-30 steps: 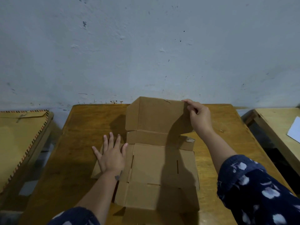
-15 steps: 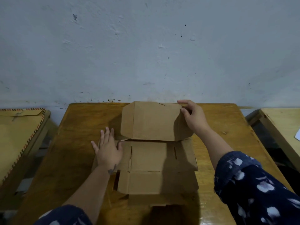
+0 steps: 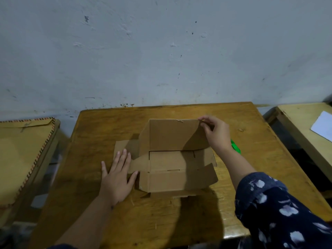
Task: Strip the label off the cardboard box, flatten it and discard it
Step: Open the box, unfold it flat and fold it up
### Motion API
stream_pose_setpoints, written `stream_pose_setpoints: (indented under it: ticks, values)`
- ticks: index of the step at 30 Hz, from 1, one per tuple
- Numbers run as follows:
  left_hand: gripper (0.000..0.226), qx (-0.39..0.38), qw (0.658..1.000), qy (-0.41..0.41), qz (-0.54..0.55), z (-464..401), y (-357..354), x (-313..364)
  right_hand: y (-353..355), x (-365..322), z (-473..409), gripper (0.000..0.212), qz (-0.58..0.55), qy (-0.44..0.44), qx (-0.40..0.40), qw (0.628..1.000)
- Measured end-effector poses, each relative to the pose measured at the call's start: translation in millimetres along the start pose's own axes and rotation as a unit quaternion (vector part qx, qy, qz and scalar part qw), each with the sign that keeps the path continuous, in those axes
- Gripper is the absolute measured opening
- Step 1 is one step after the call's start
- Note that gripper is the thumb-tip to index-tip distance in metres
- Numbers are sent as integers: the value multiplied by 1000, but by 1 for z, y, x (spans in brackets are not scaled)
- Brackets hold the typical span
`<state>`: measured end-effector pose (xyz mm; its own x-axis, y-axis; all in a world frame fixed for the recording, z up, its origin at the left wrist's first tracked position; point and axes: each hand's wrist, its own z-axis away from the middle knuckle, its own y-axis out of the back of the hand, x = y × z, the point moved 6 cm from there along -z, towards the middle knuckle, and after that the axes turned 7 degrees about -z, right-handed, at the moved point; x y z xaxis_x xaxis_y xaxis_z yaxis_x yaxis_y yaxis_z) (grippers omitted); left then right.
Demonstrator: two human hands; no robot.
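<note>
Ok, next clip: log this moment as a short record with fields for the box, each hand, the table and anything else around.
box: cardboard box, partly unfolded on the table, rear panel raised, left flaps spread flat
left hand: left hand palm down, fingers spread, pressing a left flap
right hand: right hand pinching the rear panel's top right corner
table: wooden table against a grey wall
other: green object partly hidden behind the right wrist; brown envelope on the left; white paper on the right
label: none visible

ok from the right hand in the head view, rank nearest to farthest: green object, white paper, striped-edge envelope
From the right hand:
1. Green object, just right of the wrist on the wooden table.
2. White paper, on the side table to the right.
3. Striped-edge envelope, far left, beyond the cardboard box.
</note>
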<state>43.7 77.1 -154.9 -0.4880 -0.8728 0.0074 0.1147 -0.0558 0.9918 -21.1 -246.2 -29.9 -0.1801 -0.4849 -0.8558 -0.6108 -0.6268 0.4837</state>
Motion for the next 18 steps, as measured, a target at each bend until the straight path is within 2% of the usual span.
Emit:
stream_pose_setpoints:
  ticks: [5,12,14,18]
  values:
    - [72,-19,999,41,14,-12,6,5,-3,-7,5,23,-14,12,59,998]
    - [63,-64,996,63,25,-40,16,2,-11,-13,-3,24,-7,31,35,999]
    - [57,-48,995,69,59,-43,26,-3,-10,-6,4,23,-7,23,10,1000]
    - [59,6,976,84,202,-58,65,-4,-5,7,22,24,24,31,-21,999]
